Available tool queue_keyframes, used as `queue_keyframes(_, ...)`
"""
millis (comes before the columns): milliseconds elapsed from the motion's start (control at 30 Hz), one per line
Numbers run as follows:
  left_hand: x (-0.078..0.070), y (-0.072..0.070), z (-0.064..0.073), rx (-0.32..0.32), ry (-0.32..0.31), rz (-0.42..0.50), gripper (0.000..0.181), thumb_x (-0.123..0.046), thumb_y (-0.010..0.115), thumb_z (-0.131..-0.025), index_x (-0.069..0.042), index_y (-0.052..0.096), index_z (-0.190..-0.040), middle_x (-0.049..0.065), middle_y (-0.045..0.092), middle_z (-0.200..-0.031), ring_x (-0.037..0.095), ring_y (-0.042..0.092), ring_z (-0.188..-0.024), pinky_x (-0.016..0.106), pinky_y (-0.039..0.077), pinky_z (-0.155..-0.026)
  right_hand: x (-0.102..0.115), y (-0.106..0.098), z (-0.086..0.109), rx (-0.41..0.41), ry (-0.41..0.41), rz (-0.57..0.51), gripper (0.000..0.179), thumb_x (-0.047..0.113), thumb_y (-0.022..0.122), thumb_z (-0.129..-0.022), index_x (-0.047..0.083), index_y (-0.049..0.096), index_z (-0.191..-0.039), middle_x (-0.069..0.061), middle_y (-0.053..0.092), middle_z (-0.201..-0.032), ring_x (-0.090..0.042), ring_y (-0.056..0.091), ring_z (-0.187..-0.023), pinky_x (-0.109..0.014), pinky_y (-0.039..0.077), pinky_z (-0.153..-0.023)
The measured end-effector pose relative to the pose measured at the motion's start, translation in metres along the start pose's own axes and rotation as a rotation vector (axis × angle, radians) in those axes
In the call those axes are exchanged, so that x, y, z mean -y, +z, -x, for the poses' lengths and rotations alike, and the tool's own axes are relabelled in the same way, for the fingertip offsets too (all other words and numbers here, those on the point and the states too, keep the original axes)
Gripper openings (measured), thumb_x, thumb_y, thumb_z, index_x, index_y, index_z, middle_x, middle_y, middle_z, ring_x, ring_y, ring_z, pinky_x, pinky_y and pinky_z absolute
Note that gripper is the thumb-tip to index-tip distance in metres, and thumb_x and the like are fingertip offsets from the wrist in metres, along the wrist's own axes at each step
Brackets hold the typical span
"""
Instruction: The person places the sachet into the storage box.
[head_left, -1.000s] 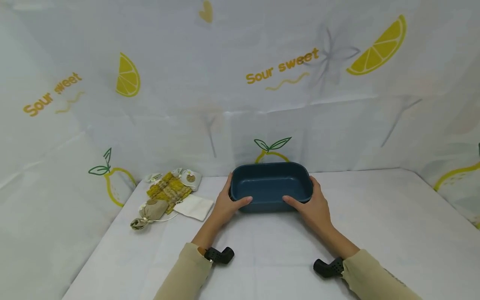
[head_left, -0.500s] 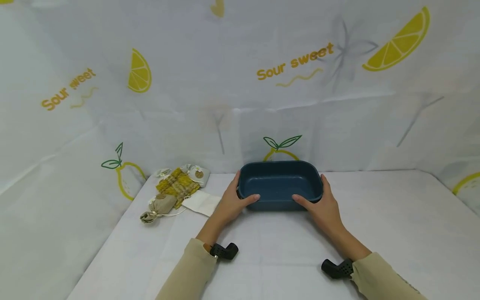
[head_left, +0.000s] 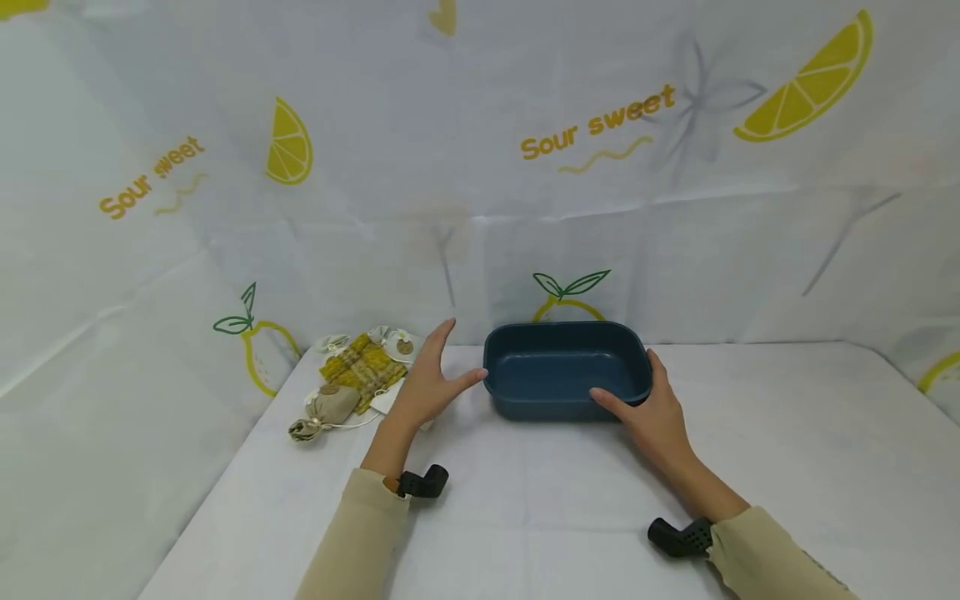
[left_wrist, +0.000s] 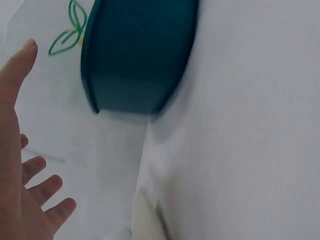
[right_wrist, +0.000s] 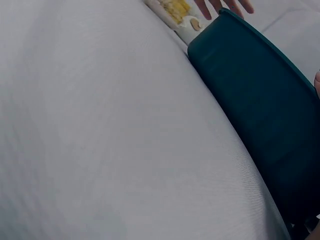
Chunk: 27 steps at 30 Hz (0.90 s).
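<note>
A dark blue rectangular container stands on the white table by the back cloth, its inside bare. My right hand holds its right end, thumb over the front rim and fingers along the side. Left of the container, my left hand has its fingers straight and thumb spread, apart from the wall or nearly touching it. In the left wrist view a gap separates that hand from the container. Behind the left hand lies a white cloth pouch, partly hidden.
Small cloth pouches crowd the table's back left: a beige tied pouch, a yellow plaid pouch and a pale pouch with a round patch. A lemon-printed white cloth hangs behind the table.
My left hand has let go of the container and moved left towards the pouches. The right hand keeps its hold. The head view has swung slightly left, shifting the scene right.
</note>
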<state>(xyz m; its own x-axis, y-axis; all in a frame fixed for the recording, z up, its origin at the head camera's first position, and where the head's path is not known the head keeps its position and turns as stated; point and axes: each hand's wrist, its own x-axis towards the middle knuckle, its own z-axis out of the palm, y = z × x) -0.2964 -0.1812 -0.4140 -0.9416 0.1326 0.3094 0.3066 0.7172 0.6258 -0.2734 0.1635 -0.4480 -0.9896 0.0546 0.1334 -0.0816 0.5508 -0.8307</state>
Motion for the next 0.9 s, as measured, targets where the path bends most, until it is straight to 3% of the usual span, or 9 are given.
queue_keyframes(233, 0.023, -0.032, 0.004, -0.061, -0.026, -0.146, 0.101, -0.059, 0.072, -0.087, -0.021, 0.019, -0.163, 0.007, 0.019, -0.170, 0.035, 0.023, -0.156, 0.062, 0.032, -0.119, -0.001, 0.002, -0.001, 0.000, -0.002, 0.002, 0.118, 0.056, 0.074, -0.086, 0.016, -0.004, -0.164, -0.018, 0.010, -0.171, -0.046, 0.019, -0.154, -0.069, 0.025, -0.118)
queue_keyframes(400, 0.036, -0.056, 0.011, -0.120, -0.071, -0.142, 0.102, -0.057, 0.074, -0.086, -0.019, 0.019, -0.163, 0.010, 0.018, -0.170, 0.039, 0.020, -0.156, 0.067, 0.029, -0.118, -0.002, 0.002, -0.002, -0.019, -0.009, 0.002, 0.117, 0.057, 0.073, -0.086, 0.014, -0.003, -0.164, -0.020, 0.011, -0.170, -0.047, 0.020, -0.154, -0.070, 0.025, -0.117)
queue_keyframes(767, 0.067, -0.095, 0.052, -0.193, -0.182, -0.246, 0.103, -0.058, 0.079, -0.081, -0.025, 0.025, -0.162, 0.013, 0.020, -0.169, 0.046, 0.023, -0.153, 0.071, 0.031, -0.113, -0.001, 0.000, -0.003, -0.025, -0.024, -0.028, 0.116, 0.056, 0.074, -0.086, 0.014, -0.002, -0.164, -0.020, 0.011, -0.170, -0.047, 0.019, -0.154, -0.071, 0.025, -0.116)
queue_keyframes(900, 0.081, -0.104, 0.068, -0.194, -0.244, -0.229, 0.103, -0.052, 0.082, -0.080, -0.025, 0.026, -0.162, 0.014, 0.018, -0.170, 0.048, 0.021, -0.153, 0.071, 0.032, -0.113, -0.001, 0.001, -0.002, -0.012, -0.027, -0.021, 0.116, 0.055, 0.074, -0.087, 0.012, -0.002, -0.164, -0.021, 0.011, -0.170, -0.048, 0.019, -0.154, -0.071, 0.025, -0.116)
